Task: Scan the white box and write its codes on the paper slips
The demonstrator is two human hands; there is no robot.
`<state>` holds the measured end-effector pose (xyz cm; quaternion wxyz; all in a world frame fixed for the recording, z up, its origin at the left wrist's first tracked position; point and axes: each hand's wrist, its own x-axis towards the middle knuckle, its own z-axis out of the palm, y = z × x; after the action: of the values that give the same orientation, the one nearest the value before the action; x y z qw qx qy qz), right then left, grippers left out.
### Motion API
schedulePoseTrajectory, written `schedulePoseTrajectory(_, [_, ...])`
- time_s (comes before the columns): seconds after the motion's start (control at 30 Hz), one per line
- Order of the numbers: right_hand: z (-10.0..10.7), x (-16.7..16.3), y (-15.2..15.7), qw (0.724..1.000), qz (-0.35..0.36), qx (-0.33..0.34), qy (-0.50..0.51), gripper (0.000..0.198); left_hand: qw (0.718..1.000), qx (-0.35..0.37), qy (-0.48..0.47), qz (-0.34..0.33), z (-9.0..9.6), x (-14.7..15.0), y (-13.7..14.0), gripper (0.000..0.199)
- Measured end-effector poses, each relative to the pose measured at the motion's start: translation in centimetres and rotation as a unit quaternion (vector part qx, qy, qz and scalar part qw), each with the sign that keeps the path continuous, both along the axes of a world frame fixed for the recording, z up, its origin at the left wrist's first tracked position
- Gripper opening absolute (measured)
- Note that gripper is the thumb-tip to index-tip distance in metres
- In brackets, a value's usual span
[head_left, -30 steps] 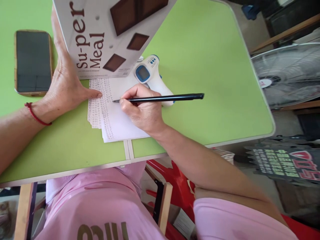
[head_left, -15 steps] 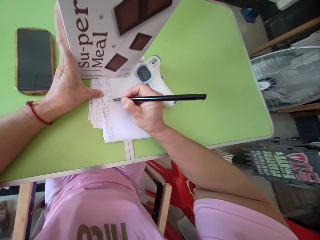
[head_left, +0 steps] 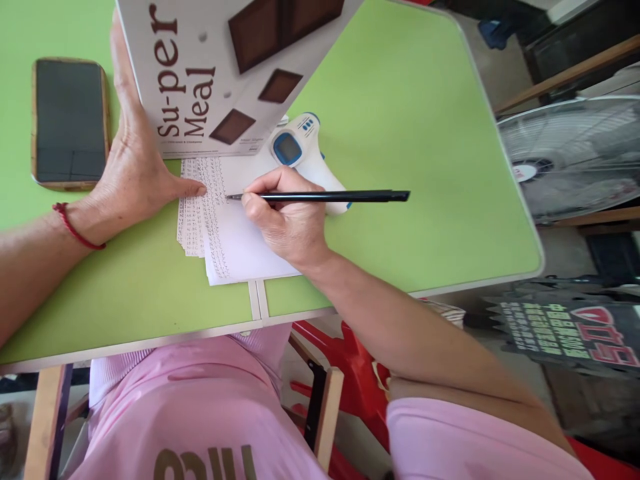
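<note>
- The black pen (head_left: 345, 197) lies slantwise over the white paper (head_left: 245, 250), its tip at the edge of the handwritten lines; whether the tip touches the sheet cannot be told.
- The right hand (head_left: 293, 217) holds the pen; its grip is narrow, thumb and forefinger pinched near the tip, with the long end sticking out past the hand.
- The paper lies on the table (head_left: 425, 133), small writing filling its left part and the rest blank; it overlaps other written sheets (head_left: 191, 227) at its left.
- The left hand (head_left: 133, 177) has its thumb spread wide from the fingers, the thumb tip resting on the written paper. The other fingers are largely hidden behind the "Su-per Meal" panel (head_left: 227, 80), so whether its grip holds the panel cannot be told.
- That panel, white with brown lettering and brown squares, covers the far part of the papers.
- A white-and-blue thermometer (head_left: 323, 175) lies beyond the right hand, partly hidden by it.
- A phone (head_left: 70, 120) with a dark screen lies just beside the left hand.
- A red cord bracelet (head_left: 75, 228) circles the left wrist.
- Below the table edge are a pink shirt (head_left: 200, 393) and a red chair (head_left: 360, 373).
- A fan (head_left: 575, 157) and a lettered sign (head_left: 570, 330) stand beyond the table at right.
</note>
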<state>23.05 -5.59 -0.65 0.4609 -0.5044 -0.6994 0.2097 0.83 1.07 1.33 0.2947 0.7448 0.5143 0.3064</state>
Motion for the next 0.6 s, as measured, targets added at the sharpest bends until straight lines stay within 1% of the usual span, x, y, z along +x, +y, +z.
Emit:
schedulePoseTrajectory(0.2, [0.1,-0.2,0.0,1.0,0.006,0.0,0.003,0.016,1.0,-0.005,0.012,0.005,-0.2,0.0,0.2,0.157])
schedulePoseTrajectory(0.4, [0.1,-0.2,0.0,1.0,0.0,-0.011,-0.013,0.015,0.999,0.037,-0.016,-0.005,-0.7,-0.1,0.3,0.157])
schedulePoseTrajectory(0.53, [0.1,-0.2,0.0,1.0,-0.004,-0.005,-0.004,0.018,0.999,0.03,-0.01,-0.012,-0.8,-0.3,0.3,0.157])
schedulePoseTrajectory(0.6, [0.1,-0.1,0.0,1.0,-0.003,0.001,0.001,0.02,0.999,0.037,-0.013,-0.013,-1.1,-0.4,0.6,0.158])
